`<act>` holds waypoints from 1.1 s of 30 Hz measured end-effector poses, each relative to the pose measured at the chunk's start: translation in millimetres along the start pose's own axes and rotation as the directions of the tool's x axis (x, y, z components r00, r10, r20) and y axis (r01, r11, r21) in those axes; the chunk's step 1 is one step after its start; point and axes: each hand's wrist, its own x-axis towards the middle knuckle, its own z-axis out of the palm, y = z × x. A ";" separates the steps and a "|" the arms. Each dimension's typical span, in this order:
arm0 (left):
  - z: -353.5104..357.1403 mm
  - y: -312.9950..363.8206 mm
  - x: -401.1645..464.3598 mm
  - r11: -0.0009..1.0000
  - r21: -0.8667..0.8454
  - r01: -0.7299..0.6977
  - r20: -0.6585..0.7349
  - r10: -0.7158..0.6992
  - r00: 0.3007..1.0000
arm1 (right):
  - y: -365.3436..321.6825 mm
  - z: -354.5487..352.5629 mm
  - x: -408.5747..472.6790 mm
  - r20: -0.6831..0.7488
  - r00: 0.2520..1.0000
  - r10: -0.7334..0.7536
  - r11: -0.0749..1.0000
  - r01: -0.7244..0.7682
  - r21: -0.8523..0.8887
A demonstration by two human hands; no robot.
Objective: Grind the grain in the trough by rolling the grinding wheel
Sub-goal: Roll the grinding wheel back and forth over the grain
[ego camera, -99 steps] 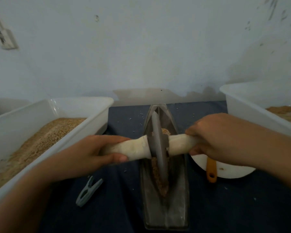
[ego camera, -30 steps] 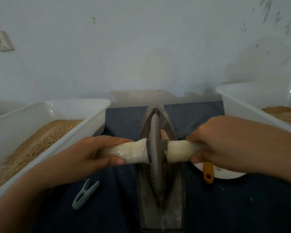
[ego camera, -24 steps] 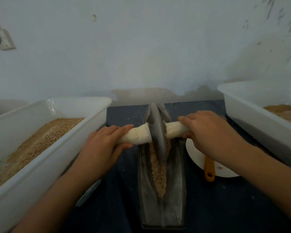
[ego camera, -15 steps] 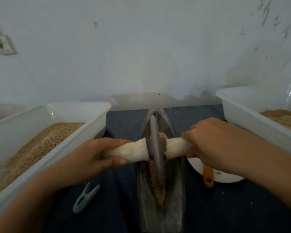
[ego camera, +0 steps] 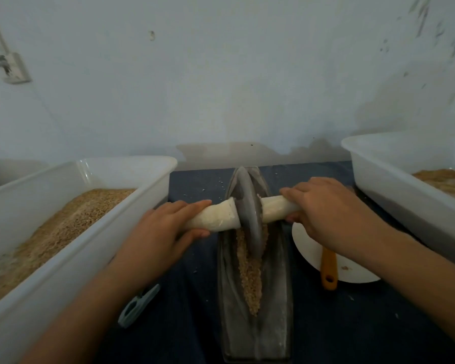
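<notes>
Left hand (ego camera: 163, 229) wrapped round the left end of the pale, cloth-wrapped axle handle (ego camera: 216, 219); thumb under, fingers over. Right hand (ego camera: 323, 208) gripping the right end of the same handle, knuckles up. Hands apart, one on each side of the wheel.

Dark grey metal grinding wheel (ego camera: 248, 214) upright on edge, seated in the far half of the long, boat-shaped dark metal trough (ego camera: 273, 311). Trough lies lengthwise away from the person on the dark blue cloth-covered worktop (ego camera: 352, 324). Tan cracked grain (ego camera: 250, 274) lies along the trough's groove, from the wheel toward the near end.

Left of the trough: large white plastic tub (ego camera: 63, 258) holding tan grain; grey-green plastic clothes peg (ego camera: 137, 306) on the worktop beside it, partly hidden under the left forearm. Right: white round plate (ego camera: 352, 274) with an orange tool handle (ego camera: 329, 269) lying across it, then a second white plastic tub (ego camera: 394, 185) with brownish meal. Scattered grains on the cloth near the far end.
</notes>
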 end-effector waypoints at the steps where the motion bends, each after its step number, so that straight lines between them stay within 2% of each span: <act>1: -2.7 -0.9 0.3 0.999 -0.045 0.007 0.022 -0.006 1.000 | -0.9 -1.8 -0.1 0.008 1.000 -0.016 1.000 0.016 -0.009; 5: -19.6 -9.8 -4.1 0.959 -0.273 0.075 0.216 -0.015 0.976 | -9.1 -20.4 -8.4 0.113 0.987 -0.112 0.989 0.122 -0.085; 8: -34.4 -15.2 -9.7 0.909 -0.392 0.142 0.407 0.033 0.913 | -15.9 -40.3 -20.3 0.172 0.976 -0.130 0.990 0.137 -0.027; 10: -40.3 -17.4 -11.4 0.886 -0.432 0.172 0.485 0.067 0.872 | -17.4 -48.9 -24.7 0.187 0.974 -0.129 0.992 0.127 0.023; 14: -35.5 -14.8 -9.4 0.903 -0.392 0.177 0.449 0.020 0.893 | -11.8 -44.3 -17.6 0.176 0.981 -0.086 0.995 0.076 0.067; 18: -16.2 -5.8 -4.8 0.963 -0.229 0.141 0.251 -0.081 0.964 | -9.0 -15.1 -4.5 0.012 0.999 -0.038 0.999 0.038 0.001; 20: -7.5 -1.7 -2.8 0.993 -0.090 0.074 0.124 -0.062 0.990 | -6.9 -4.9 -1.9 -0.031 1.000 -0.003 1.000 0.003 -0.006; 22: -6.0 -0.5 -0.4 0.999 -0.028 0.038 0.082 -0.036 0.996 | -5.1 -2.5 -2.1 -0.027 1.000 0.001 1.000 -0.001 -0.012; 25: -14.8 -5.9 -2.8 0.977 -0.198 0.076 0.176 -0.040 0.984 | -7.2 -12.3 -5.0 0.042 0.997 -0.067 0.997 0.069 -0.042; 28: -30.1 -13.7 -8.5 0.920 -0.365 0.139 0.362 0.003 0.932 | -11.9 -33.0 -13.3 0.159 0.980 -0.117 0.991 0.126 -0.047; 30: -39.9 -14.8 -11.4 0.896 -0.414 0.158 0.464 0.058 0.884 | -14.1 -46.0 -21.1 0.204 0.970 -0.133 0.990 0.139 -0.012; 33: -44.9 -12.7 -11.9 0.884 -0.434 0.173 0.485 0.067 0.872 | -15.1 -52.3 -24.6 0.196 0.971 -0.134 0.991 0.134 0.012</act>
